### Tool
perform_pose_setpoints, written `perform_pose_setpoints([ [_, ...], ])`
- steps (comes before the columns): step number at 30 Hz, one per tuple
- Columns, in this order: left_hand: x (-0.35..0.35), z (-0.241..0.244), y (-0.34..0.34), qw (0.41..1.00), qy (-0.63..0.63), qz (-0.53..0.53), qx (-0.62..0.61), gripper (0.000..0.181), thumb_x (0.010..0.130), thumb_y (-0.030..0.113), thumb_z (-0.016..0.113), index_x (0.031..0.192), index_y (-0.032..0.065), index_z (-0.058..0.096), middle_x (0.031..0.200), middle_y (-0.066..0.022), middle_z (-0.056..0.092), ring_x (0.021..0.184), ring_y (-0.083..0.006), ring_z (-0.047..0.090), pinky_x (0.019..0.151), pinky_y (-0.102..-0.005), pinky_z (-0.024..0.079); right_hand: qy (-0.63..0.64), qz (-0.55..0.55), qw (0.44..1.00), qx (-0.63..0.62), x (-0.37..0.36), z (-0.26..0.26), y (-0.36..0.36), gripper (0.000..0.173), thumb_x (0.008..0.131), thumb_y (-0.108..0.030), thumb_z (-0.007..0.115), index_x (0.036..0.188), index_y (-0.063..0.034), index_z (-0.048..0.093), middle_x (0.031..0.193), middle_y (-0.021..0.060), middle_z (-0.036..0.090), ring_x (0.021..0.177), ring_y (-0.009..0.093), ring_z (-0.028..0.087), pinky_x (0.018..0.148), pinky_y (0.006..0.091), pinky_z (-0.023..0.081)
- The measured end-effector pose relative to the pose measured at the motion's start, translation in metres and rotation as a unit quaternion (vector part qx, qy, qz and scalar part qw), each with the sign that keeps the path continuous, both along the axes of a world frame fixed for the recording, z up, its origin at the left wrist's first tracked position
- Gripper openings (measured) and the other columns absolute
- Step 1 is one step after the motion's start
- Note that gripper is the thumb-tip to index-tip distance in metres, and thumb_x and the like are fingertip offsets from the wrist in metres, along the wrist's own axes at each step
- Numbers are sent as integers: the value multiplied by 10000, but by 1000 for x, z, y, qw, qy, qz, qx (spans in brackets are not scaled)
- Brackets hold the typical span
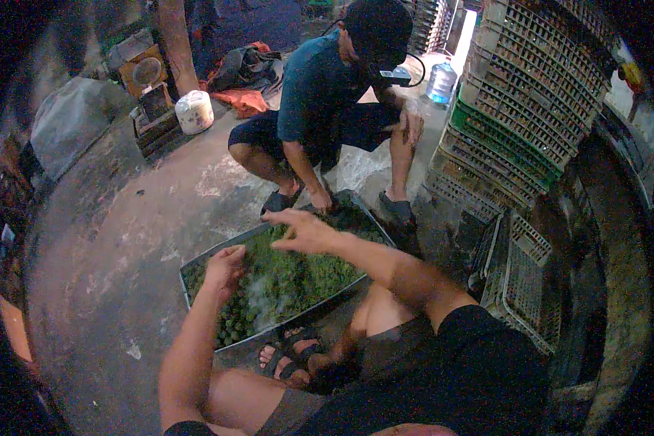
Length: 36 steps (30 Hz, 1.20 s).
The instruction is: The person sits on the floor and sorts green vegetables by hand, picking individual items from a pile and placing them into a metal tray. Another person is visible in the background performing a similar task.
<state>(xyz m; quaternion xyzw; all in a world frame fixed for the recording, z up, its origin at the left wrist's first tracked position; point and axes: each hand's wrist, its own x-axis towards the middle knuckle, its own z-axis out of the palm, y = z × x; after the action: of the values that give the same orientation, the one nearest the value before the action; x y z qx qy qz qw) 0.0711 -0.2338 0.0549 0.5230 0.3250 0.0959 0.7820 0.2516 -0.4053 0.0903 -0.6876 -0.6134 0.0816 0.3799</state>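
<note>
A wide shallow tray (300, 313) rests on the floor in front of my sandalled feet, filled with many small round green pieces (237, 319), probably fruit. Over its left part is my left hand (226, 270), fingers curled together; whether something small is pinched in them does not show. My right hand (304, 231) reaches across the tray's middle, index finger stretched out and fingers apart, with nothing seen in it. A whitish blur lies over part of the green pieces. At the far side, a co-worker's hand (321, 200) dips into the tray's far corner.
The co-worker (319, 87) squats opposite. Stacked plastic crates (523, 87) rise at the right, with another crate (531, 283) leaning below. A water jug (441, 82), a white container (194, 113), a speaker box (144, 71) and dark cloth (250, 71) stand or lie farther back.
</note>
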Motion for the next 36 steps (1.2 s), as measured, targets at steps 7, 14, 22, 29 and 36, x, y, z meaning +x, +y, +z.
perform_pose_setpoints([
  [7, 0, 19, -25, 995, -92, 2, -44, 261, 858, 112, 575, 1106, 34, 564, 1009, -85, 623, 851, -195, 604, 728, -317, 508, -89, 60, 980, 170, -40, 3, 22, 395, 735, -210, 682, 1113, -121, 606, 906, 129, 595, 778, 271, 595, 710, 365, 486],
  [14, 3, 13, -19, 995, -91, 13, 39, 265, 841, 73, 583, 1090, -17, 566, 973, -92, 632, 832, -179, 605, 726, -302, 506, -62, 28, 990, 127, -53, 9, 27, 329, 718, -183, 673, 1024, -68, 642, 812, 119, 608, 678, 245, 586, 620, 331, 476],
  [22, 1, 16, -9, 989, -111, 50, -79, 170, 849, 130, 583, 964, 6, 602, 821, -67, 619, 726, -174, 592, 648, -296, 500, 388, -76, 918, -37, -40, -5, 39, 295, 755, -169, 650, 1016, -33, 636, 843, 44, 646, 665, 125, 591, 554, 286, 452],
  [29, -25, 10, 31, 982, -38, 85, -163, 441, 823, 505, 553, 656, 103, 477, 568, -51, 483, 506, -166, 458, 421, -278, 313, 666, -120, 730, -95, -18, -14, 41, 396, 794, -406, 590, 992, -84, 471, 637, 37, 509, 519, 164, 491, 429, 314, 354],
  [36, -27, 31, 23, 980, 87, 153, 92, 497, 860, 544, 483, 649, 93, 476, 504, -46, 460, 423, -157, 430, 374, -290, 311, 378, -258, 889, -28, -31, -25, 47, 351, 853, -397, 548, 870, -82, 396, 526, 48, 429, 408, 161, 420, 393, 328, 354],
])
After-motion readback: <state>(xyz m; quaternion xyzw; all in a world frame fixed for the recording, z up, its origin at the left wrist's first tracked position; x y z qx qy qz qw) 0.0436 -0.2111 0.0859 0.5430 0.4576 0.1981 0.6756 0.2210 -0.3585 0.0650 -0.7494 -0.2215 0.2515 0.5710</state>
